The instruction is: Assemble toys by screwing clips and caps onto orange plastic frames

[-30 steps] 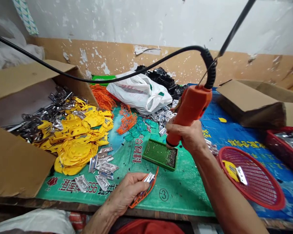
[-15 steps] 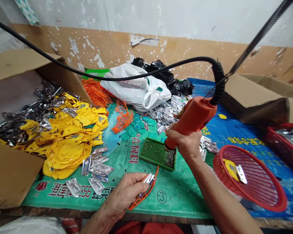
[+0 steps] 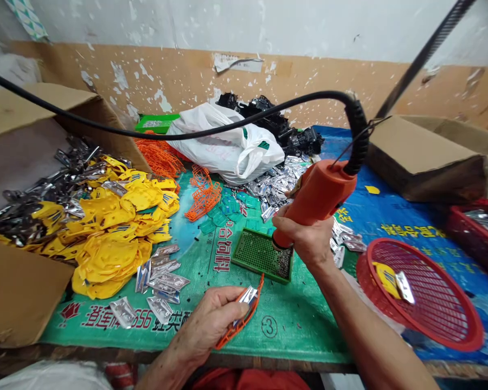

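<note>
The green tray (image 3: 252,247) contains screws (image 3: 285,260); sheeting (image 3: 305,322) lies under it, a peeling wall (image 3: 309,67) behind. The left hand (image 3: 216,313) pinches an orange frame (image 3: 230,337), right hand (image 3: 314,244) grips an electric screwdriver (image 3: 322,190).

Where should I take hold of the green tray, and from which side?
Probably the left-end wall, coming from the left. The green tray lies flat with a raised edge to pinch, while the orange power tool in the right hand points down at the opposite end, where small metal bits lie.

The power tool (image 3: 320,190) looks smooth plastic, the silvery plate (image 3: 249,295) glossy, possibly metal.
</note>
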Demonstrator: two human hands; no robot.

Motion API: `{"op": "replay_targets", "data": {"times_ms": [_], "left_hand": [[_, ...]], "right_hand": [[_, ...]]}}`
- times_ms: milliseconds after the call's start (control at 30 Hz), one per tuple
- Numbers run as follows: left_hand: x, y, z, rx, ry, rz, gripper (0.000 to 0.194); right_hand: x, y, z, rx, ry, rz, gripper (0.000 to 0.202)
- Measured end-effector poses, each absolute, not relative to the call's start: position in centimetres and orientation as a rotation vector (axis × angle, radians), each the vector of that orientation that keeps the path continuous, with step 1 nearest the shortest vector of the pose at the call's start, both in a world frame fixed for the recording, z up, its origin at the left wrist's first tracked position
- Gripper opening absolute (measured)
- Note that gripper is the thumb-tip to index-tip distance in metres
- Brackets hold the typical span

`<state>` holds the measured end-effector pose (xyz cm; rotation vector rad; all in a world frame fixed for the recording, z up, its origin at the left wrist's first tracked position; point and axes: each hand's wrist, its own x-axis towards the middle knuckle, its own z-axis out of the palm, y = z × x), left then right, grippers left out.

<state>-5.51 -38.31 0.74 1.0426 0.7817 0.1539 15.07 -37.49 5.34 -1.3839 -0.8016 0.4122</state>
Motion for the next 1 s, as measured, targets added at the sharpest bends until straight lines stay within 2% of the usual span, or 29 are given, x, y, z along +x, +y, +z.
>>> {"op": "replay_targets", "data": {"times_ms": [600, 1000], "left_hand": [[-5.1, -38.8, 1.0, 0.988, 0.831, 0.182, 0.033], [-5.0, -38.9, 1.2, 1.005, 0.825, 0.171, 0.032]], "right_hand": [[15.7, -38.2, 6.6, -1.218, -0.784, 0.379, 0.017], [15.1, -38.6, 5.8, -1.345, -0.8, 0.431, 0.015]]}}
